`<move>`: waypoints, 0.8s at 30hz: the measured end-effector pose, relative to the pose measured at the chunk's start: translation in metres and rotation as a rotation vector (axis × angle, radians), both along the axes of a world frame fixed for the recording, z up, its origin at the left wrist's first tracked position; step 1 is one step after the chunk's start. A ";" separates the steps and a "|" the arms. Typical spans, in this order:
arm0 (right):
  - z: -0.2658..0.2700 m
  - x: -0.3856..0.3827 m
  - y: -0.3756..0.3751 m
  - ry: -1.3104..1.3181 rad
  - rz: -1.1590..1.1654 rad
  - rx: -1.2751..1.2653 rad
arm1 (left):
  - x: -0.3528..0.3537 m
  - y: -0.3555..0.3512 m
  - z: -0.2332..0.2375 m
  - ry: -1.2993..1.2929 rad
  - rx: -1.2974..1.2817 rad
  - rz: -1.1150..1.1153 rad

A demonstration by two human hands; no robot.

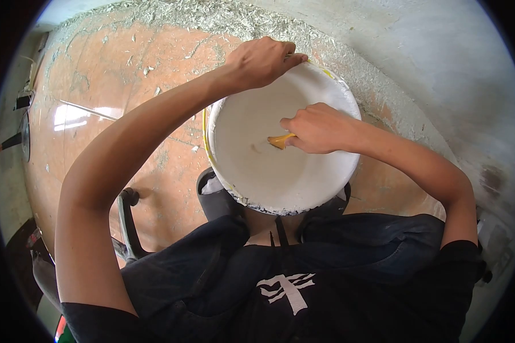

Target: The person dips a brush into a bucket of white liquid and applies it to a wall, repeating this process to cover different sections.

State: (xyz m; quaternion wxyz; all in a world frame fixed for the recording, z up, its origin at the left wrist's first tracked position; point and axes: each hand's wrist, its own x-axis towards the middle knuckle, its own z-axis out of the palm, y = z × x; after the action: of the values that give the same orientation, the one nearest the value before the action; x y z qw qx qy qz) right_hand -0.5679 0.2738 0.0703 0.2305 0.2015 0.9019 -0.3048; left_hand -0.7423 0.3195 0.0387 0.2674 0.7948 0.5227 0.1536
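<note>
A large white bucket point(240, 177) stands on the floor between the person's feet, its inside coated in a whitish material. My left hand point(263, 62) grips the bucket's far rim, with the fingers curled over the edge. Inside the bucket opening, my right hand point(317, 128) is closed around a yellow-handled tool point(279, 141). The tool's lower end is hidden, and a small brownish mark shows beside it. Dark, crusted residue lines the near rim.
Orange floor tiles point(160, 74) carry scattered pale scrapings, with a thick heap point(212, 17) along the far wall. A whitish wall point(429, 63) rises at the right. Black chair legs point(129, 223) stand at the left, near the person's dark shoes.
</note>
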 end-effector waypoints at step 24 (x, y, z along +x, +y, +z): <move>-0.031 0.002 -0.012 -0.008 -0.135 0.058 | 0.000 0.002 0.014 0.094 -0.156 -0.018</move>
State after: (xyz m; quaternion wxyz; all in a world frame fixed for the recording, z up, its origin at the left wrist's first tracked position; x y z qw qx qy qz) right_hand -0.5664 0.2613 0.0397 0.2072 0.2698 0.8937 -0.2926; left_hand -0.7421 0.3212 0.0523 0.3051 0.7825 0.5379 0.0726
